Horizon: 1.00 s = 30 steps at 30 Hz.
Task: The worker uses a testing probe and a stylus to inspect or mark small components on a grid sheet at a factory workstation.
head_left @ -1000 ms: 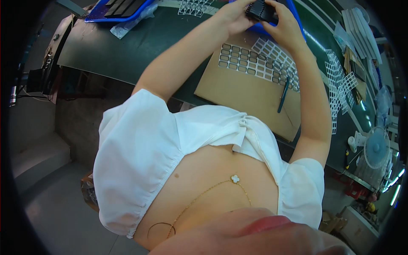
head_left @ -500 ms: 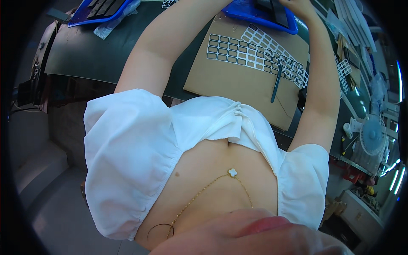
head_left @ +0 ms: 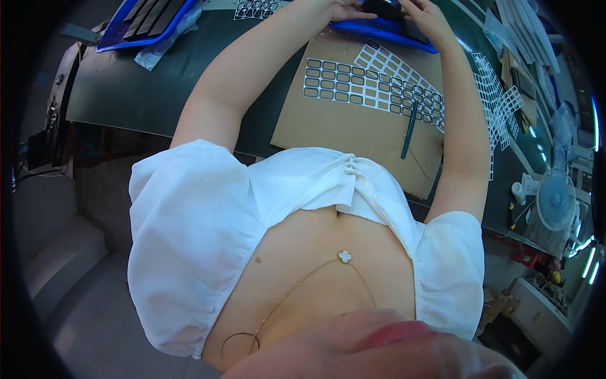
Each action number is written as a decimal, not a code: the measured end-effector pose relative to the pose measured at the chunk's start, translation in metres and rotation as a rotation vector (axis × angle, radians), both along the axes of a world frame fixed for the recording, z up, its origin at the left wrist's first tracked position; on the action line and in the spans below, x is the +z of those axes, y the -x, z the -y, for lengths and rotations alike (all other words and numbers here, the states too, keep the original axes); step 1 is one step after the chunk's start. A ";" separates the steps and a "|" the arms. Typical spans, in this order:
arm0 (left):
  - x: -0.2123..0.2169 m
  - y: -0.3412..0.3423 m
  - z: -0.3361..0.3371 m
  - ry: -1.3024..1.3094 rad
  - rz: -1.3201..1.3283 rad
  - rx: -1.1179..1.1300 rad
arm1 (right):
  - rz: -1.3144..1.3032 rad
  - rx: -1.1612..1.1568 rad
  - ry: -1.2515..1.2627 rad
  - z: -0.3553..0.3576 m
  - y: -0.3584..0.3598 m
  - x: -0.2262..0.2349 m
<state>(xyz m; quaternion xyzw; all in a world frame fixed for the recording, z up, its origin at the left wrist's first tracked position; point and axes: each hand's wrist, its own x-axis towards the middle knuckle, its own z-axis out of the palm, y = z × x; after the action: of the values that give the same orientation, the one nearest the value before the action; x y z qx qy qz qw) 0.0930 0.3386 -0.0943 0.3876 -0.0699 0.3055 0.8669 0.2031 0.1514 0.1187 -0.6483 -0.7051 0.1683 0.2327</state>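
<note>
Left hand [head_left: 341, 9] and right hand [head_left: 424, 14] both grip a small black block-shaped part [head_left: 382, 6] over a shallow blue plastic tray [head_left: 379, 28]. Just below the hands, a brown cardboard sheet [head_left: 353, 126] carries white die-cut sticker grids [head_left: 369, 81] and a dark pen [head_left: 409, 131].

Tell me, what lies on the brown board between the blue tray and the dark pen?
Head view: sheets of small dark-framed stickers lie on the cardboard between the blue tray and the pen.

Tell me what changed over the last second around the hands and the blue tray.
Both hands, the left hand and right hand, with the small black part between them, slid toward the picture's top edge, over the blue tray; the view itself seems to have tilted. Unchanged: the black pen and gasket sheets lie on the cardboard sheet.
</note>
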 end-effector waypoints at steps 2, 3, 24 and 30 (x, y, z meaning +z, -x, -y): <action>-0.010 0.008 0.006 0.074 -0.019 0.054 | 0.033 0.000 -0.014 0.000 0.007 0.001; -0.013 0.012 0.001 0.111 -0.027 0.092 | 0.174 0.058 -0.055 0.000 0.016 -0.002; 0.151 0.091 0.116 -0.124 -0.883 0.931 | 0.481 0.236 0.066 -0.008 0.001 -0.020; 0.174 0.084 0.146 -0.923 -0.937 0.958 | 0.285 0.307 -0.125 -0.007 -0.019 -0.035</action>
<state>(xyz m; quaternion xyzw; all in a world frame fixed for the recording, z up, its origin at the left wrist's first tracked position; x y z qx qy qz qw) 0.0091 0.1925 0.0794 0.7815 0.3547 0.3896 0.3342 0.2221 0.1589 0.0839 -0.5348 -0.8304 0.0647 0.1420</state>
